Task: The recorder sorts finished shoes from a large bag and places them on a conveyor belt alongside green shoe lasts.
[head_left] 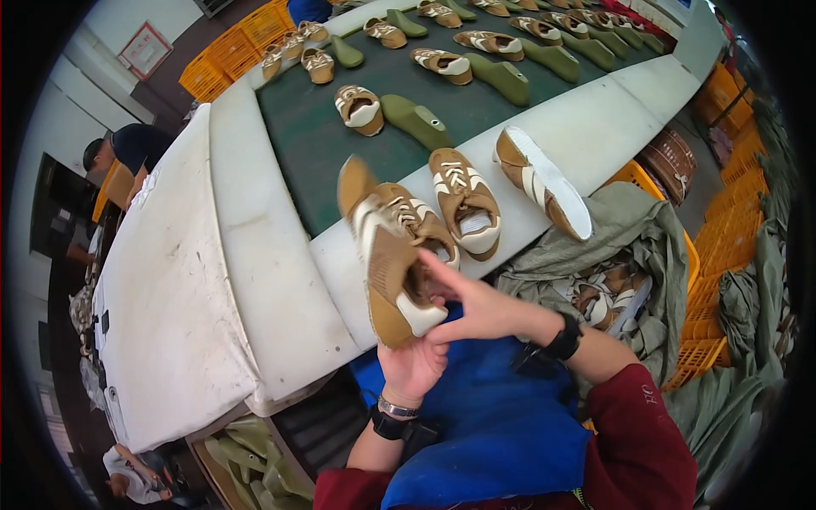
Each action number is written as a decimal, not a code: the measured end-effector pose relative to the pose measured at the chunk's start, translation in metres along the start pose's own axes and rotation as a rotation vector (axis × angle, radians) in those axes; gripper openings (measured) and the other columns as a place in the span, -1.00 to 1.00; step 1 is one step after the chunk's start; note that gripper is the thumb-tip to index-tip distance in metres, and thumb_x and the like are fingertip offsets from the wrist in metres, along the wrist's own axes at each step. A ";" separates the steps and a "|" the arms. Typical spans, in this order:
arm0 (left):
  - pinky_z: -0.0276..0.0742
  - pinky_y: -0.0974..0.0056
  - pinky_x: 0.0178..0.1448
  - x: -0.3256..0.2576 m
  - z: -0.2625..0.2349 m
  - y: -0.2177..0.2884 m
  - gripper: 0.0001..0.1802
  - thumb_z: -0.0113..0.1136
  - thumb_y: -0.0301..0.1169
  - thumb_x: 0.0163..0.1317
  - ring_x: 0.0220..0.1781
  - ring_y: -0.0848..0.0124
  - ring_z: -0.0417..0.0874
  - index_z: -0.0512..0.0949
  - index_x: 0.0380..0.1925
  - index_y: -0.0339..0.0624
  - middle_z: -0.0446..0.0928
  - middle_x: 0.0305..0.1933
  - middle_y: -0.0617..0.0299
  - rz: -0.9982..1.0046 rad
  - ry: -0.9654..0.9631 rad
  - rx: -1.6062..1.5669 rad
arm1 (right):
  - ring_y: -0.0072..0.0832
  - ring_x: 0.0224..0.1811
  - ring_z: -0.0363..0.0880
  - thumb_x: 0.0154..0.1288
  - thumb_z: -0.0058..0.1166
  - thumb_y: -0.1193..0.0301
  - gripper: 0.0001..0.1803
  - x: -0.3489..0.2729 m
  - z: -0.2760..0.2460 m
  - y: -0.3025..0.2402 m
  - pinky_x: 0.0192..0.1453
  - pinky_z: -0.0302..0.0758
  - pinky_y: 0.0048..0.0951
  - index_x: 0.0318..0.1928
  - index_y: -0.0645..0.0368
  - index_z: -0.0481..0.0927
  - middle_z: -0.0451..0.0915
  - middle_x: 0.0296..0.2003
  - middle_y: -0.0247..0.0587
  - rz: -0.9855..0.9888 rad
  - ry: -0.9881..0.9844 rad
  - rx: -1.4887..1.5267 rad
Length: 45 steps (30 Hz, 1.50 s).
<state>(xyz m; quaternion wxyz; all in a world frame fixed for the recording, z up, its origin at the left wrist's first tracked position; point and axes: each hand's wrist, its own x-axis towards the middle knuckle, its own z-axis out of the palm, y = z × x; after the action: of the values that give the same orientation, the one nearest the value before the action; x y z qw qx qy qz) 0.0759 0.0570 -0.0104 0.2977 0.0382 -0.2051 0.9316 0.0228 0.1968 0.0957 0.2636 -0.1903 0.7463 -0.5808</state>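
Observation:
A tan sneaker with white trim is tilted up in front of me, its toe pointing away and slightly blurred. My left hand is closed under its heel, with the fingers curled. At the shoe's opening, my right hand grips the heel collar; its thumb is near the heel and some fingertips are hidden inside. Just behind the held shoe, a laced tan sneaker is partly covered by it. Beside that stands another laced sneaker. Farther right, a sneaker lying on its side shows its white sole.
Green shoe lasts and more sneakers lie in rows on a dark green belt with a white border. An open sack of shoes is at my right, near orange crates. Lasts fill a box lower left. Other people work at left.

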 end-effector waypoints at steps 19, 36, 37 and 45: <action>0.22 0.09 0.34 -0.004 -0.002 0.057 -0.16 0.40 -0.42 -0.06 0.40 0.02 0.13 0.18 0.24 -0.25 0.04 0.37 -0.16 0.665 0.479 2.243 | -0.12 0.01 0.47 0.04 0.17 0.45 -0.65 -0.017 -0.087 -0.012 0.10 0.40 -0.20 -0.08 0.15 0.53 0.52 -0.08 -0.04 -0.265 0.852 -1.296; 0.23 0.04 0.33 0.006 0.057 0.067 -0.13 0.29 -0.33 0.09 0.39 0.22 0.20 0.04 0.35 -0.15 0.14 0.36 0.04 0.597 0.237 1.786 | -0.52 0.02 0.49 -0.04 0.27 0.48 -0.38 -0.109 -0.103 -0.044 0.17 0.38 -0.48 0.11 0.30 0.44 0.53 -0.02 -0.26 0.078 0.380 -0.085; 0.23 0.04 0.33 0.009 0.060 0.063 -0.13 0.29 -0.33 0.09 0.39 0.22 0.20 0.04 0.35 -0.15 0.14 0.36 0.04 0.593 0.233 1.785 | -0.56 0.00 0.48 -0.04 0.31 0.47 -0.41 -0.100 -0.095 -0.052 0.15 0.38 -0.52 0.08 0.29 0.47 0.53 -0.04 -0.28 0.131 0.336 -0.118; 0.20 0.21 0.35 0.035 0.063 0.026 -0.08 0.28 -0.35 0.15 0.34 0.32 0.26 -0.09 0.38 -0.23 0.19 0.33 0.09 -0.229 0.060 1.543 | -0.58 -0.09 0.49 -0.02 0.36 0.40 -0.52 0.027 -0.102 -0.069 0.04 0.43 -0.51 -0.03 0.19 0.55 0.56 -0.12 -0.30 -0.045 0.101 -0.395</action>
<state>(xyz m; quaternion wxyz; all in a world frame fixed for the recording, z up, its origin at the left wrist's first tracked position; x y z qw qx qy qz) 0.0293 0.0309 0.0441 0.2866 0.2302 0.5140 0.7750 -0.0629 0.2411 0.1766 0.1702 -0.2254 0.8537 -0.4375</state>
